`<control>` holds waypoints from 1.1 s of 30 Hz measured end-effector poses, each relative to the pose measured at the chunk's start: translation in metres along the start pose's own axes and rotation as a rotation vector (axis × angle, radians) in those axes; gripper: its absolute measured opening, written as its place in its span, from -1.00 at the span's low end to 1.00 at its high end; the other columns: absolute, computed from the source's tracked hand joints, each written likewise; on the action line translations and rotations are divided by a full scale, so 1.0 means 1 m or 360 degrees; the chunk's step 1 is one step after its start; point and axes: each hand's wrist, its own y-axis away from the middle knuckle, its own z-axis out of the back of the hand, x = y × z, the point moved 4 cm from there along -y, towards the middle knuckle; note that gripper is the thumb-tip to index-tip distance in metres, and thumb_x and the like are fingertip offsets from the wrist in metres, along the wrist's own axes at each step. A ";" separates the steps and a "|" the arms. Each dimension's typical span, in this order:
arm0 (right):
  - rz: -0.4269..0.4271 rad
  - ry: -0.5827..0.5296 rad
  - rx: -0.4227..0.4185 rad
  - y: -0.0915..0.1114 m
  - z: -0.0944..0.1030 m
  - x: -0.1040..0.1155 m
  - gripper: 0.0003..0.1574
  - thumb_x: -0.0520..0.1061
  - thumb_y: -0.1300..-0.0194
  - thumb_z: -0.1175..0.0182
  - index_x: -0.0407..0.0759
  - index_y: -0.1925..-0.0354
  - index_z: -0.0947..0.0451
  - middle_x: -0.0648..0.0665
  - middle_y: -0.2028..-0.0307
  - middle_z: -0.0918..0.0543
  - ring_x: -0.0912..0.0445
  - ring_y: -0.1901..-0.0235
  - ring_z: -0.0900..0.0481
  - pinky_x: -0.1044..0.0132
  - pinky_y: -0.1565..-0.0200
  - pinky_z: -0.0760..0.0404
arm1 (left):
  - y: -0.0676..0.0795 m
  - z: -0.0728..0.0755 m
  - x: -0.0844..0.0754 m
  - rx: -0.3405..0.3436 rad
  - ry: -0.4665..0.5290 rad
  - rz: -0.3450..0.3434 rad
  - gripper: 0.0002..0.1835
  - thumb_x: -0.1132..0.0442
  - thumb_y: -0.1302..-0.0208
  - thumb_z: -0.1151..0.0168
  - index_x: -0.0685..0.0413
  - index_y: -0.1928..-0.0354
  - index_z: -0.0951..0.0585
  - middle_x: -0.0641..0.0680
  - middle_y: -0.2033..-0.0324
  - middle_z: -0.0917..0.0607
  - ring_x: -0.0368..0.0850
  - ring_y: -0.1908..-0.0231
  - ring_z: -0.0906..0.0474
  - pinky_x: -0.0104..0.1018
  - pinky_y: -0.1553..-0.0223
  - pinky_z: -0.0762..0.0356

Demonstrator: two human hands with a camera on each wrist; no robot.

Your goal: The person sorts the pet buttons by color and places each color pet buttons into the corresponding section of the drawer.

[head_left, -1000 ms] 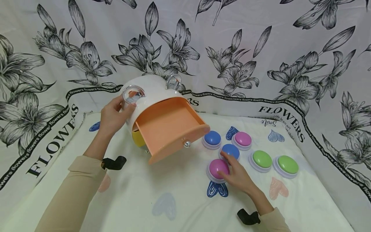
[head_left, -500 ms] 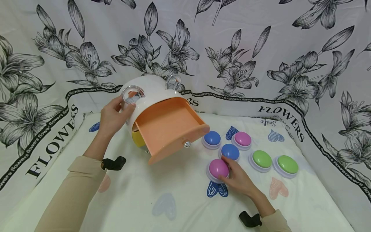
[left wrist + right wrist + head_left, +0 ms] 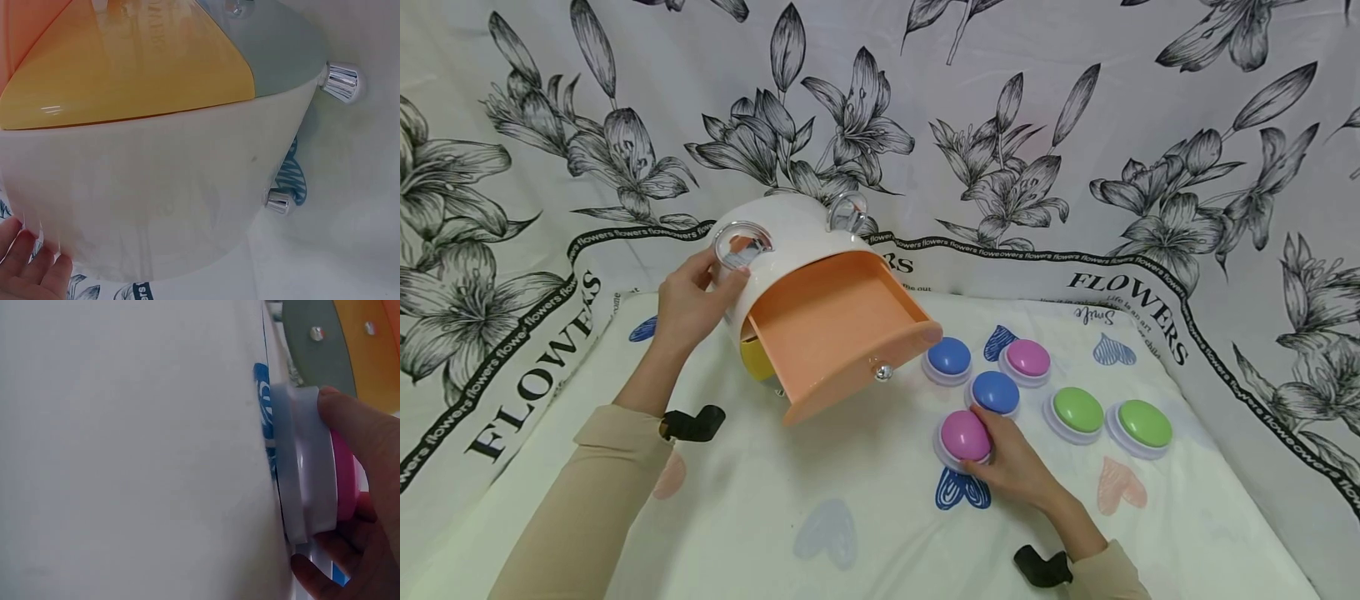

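Observation:
My left hand (image 3: 694, 302) grips the upper left side of a white rounded drawer box (image 3: 790, 218), its thumb beside a clear ring. The box's top orange drawer (image 3: 842, 325) is pulled out. In the left wrist view, fingertips press the white shell (image 3: 144, 200), with a yellow drawer (image 3: 137, 69) and a grey-green one (image 3: 281, 50) shut beside it. My right hand (image 3: 1018, 462) holds a magenta dome button (image 3: 966, 435) by its pale round base (image 3: 312, 462), thumb on one side and fingers on the other. The base sits close on the cloth.
Beyond my right hand stand two blue buttons (image 3: 996, 392), another pink one (image 3: 1028, 358) and two green ones (image 3: 1078, 411). A white cloth with printed hearts (image 3: 826, 533) covers the surface. Behind it hangs a floral curtain (image 3: 1030, 50).
My right thumb and fingers have drawn in round the magenta button's base, the fingers coming off the nearer blue button. The left hand and the drawer box have stayed in place.

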 end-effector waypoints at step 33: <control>-0.0058 -0.0075 -0.0139 -0.004 0.038 0.018 -0.02 0.08 0.08 -0.44 -0.16 -0.24 -0.25 -0.16 -0.11 -0.45 -0.01 -0.02 -0.48 0.11 0.04 -0.61 | 0.001 0.000 -0.001 0.0043 0.0005 0.0031 -0.34 -0.15 -0.17 -0.15 -0.03 -0.28 -0.37 0.06 -0.29 -0.34 0.10 -0.28 -0.23 0.06 -0.17 -0.35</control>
